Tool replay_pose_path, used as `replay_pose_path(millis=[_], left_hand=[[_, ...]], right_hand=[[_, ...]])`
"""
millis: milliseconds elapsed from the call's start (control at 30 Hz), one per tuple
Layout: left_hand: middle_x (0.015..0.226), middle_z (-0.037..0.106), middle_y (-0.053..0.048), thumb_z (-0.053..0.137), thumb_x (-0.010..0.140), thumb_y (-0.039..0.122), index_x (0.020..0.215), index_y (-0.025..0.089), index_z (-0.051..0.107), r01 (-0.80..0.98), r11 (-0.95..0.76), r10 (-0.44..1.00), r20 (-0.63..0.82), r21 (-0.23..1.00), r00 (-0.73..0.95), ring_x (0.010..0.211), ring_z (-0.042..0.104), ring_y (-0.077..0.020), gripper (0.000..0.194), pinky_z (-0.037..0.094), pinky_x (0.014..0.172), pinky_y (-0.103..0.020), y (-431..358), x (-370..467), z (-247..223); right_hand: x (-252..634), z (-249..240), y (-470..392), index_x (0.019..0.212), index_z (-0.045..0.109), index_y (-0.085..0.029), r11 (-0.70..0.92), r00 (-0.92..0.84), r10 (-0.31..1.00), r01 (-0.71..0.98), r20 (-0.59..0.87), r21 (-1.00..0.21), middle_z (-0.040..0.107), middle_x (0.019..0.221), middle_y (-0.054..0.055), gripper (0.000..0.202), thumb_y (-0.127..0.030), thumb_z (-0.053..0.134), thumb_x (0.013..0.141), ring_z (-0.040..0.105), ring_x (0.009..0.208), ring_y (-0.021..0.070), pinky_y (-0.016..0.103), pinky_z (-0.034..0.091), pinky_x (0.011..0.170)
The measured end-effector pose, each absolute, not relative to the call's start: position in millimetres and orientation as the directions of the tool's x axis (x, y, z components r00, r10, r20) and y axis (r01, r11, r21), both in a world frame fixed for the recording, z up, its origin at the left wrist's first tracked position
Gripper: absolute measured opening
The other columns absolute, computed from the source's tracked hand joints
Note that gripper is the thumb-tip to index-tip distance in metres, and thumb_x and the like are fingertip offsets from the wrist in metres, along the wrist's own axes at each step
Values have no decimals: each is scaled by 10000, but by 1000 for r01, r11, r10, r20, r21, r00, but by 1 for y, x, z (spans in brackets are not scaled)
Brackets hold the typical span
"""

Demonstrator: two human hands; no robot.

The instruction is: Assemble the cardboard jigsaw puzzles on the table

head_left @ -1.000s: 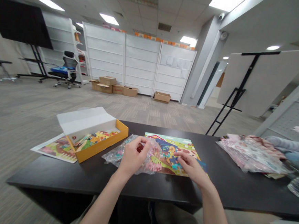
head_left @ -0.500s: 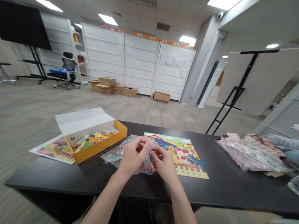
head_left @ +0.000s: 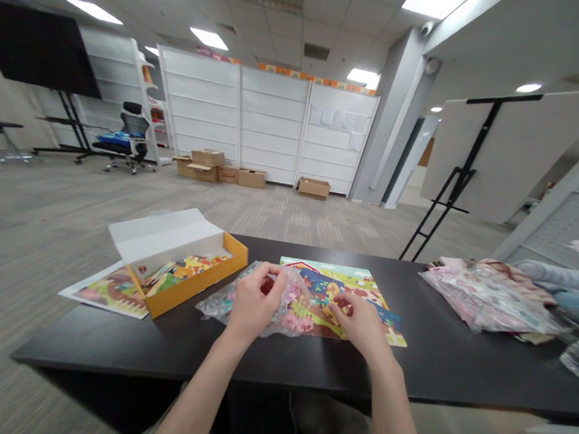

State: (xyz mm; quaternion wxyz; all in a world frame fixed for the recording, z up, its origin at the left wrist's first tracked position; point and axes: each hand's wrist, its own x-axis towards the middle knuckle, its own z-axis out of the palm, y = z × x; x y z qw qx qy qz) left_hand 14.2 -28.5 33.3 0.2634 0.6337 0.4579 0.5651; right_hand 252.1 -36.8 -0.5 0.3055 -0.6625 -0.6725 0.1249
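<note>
A clear plastic bag (head_left: 296,298) of small colourful puzzle pieces lies on the dark table. My left hand (head_left: 258,298) is closed on the bag's upper edge, thumb and fingers pinched together. To the right, my right hand (head_left: 364,326) pinches a small yellowish puzzle piece (head_left: 330,314) above a farm-picture puzzle board (head_left: 365,276). Blue pieces with bright pictures lie on the board, which shows a cow, a red-roofed barn and a white fence. The bag overlaps the board's left side, and my right hand hides part of its lower half.
An open yellow box (head_left: 197,280) with more puzzle pieces stands left of the bag, partly over a printed picture sheet (head_left: 113,290). Bagged fabric items (head_left: 488,299) lie on the right of the table (head_left: 438,369). Cardboard boxes (head_left: 206,167) sit on the floor beyond.
My right hand has left the bag and moved right over the puzzle board with a puzzle piece between its fingers. My left hand has stayed at the bag.
</note>
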Motion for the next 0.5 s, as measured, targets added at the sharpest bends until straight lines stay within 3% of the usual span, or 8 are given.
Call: replay_pose_path(millis=[100,267,367,500], left_hand=[[643,626,12,585,895,374,788,194,624,266,-451,877,479,852,-46,546,552,-118,213,390,511,-211,-28,18,34],[644,619,13,581,895,371,791,191,621,272,-452,877,479,850,-38,556,549,-118,211,387,517,-213,-29,21,34],[627,603,19,573,902,375,804,191,625,282,-446,880,474,850,-37,536,528,-113,215,379,512,-215,-29,19,33],[629,604,18,583,898,380,807,190,630,288,-442,880,473,849,-43,532,529,-113,216,377,509,-214,-29,14,31]], right_hand=[[265,-7,-40,903,724,-198,12,89,968,917,234,-398,743,985,105,223,-391,724,792,680,916,269,317,455,752],[249,-5,-44,861,700,-194,-76,139,971,952,197,-296,734,987,117,221,-409,692,811,675,875,262,294,393,661],[249,-2,-44,843,695,-203,-85,164,964,935,207,-344,747,909,104,180,-377,651,828,690,834,252,288,391,637],[272,-3,-41,882,714,-204,-25,204,936,851,287,-524,764,853,94,222,-303,515,876,712,762,231,309,467,703]])
